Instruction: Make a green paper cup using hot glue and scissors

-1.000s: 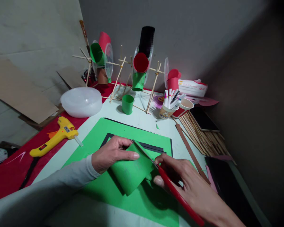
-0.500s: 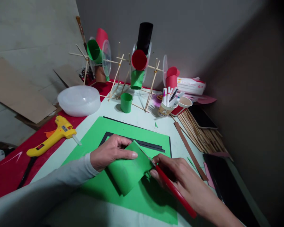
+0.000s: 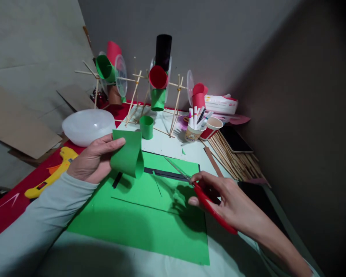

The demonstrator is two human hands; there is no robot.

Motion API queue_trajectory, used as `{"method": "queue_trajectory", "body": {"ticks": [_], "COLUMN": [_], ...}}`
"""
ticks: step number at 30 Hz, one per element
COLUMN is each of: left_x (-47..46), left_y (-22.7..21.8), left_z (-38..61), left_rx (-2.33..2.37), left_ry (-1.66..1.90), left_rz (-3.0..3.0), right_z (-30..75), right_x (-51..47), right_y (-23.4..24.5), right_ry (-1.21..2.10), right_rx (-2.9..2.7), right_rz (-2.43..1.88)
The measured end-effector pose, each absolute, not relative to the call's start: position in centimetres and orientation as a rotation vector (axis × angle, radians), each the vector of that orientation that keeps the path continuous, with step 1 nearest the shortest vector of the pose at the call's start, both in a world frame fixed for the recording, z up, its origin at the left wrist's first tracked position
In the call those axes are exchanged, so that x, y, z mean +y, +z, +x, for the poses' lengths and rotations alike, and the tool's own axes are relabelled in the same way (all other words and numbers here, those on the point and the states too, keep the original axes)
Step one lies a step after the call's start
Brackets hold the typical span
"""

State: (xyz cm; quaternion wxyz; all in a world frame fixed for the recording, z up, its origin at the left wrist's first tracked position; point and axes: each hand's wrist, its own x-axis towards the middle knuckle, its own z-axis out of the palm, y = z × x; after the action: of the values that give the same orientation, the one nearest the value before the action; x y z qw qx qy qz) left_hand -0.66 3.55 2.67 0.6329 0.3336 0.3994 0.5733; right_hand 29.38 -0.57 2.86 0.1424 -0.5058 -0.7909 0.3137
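Between the thumb and fingers of my left hand [image 3: 93, 157] is a curled piece of green paper [image 3: 128, 152], raised above the table. My right hand [image 3: 219, 196] grips red-handled scissors [image 3: 212, 207], whose blades point up and left and sit apart from the paper. Beneath both hands lie large green sheets [image 3: 138, 232], with black strips [image 3: 167, 174] across them. A thin green offcut [image 3: 157, 184] rests on the sheets. Beyond the left hand stands a small green paper cup [image 3: 146, 127].
A stick frame [image 3: 175, 109] with coloured paper tubes [image 3: 158, 77] stands at the back. Yellow glue gun [image 3: 53, 175] and white bowl [image 3: 88, 125] are at left. A marker cup [image 3: 193, 132], wooden sticks [image 3: 227, 156] and a dark flat device [image 3: 259, 204] lie to the right.
My left hand has lifted the green paper up and left, away from the scissors. The blades no longer touch it. A thin green offcut now shows on the sheets.
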Motion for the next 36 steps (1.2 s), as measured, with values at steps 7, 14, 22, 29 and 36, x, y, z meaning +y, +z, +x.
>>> {"method": "queue_trajectory", "body": {"ticks": [7,14,22,29,36], "left_x": [3.6,3.0,3.0,3.4,3.5], "left_y": [2.1,-0.3,-1.5,-2.2,-2.2], "left_z": [-0.1,2.1,2.8,2.6,2.7], "left_rx": [0.875,0.873,0.861,0.866,0.895], "left_ry": [1.236,1.009,0.976,1.046,1.062], "left_rz": [0.693,0.58,0.559,0.523,0.54], "right_z": [29.0,27.3,21.5,22.2,29.1], "right_x": [0.3,0.1,-1.0,0.7,-0.6], "right_y": [-0.8,-0.8,-1.5,-0.9,5.1], "right_ry": [0.199,0.01,0.101,0.106,0.614], "right_rx": [-2.489,-2.449,-2.688,-2.722,-2.904], "right_rz": [-1.689,-1.654,-1.54,-1.576,-1.275]}}
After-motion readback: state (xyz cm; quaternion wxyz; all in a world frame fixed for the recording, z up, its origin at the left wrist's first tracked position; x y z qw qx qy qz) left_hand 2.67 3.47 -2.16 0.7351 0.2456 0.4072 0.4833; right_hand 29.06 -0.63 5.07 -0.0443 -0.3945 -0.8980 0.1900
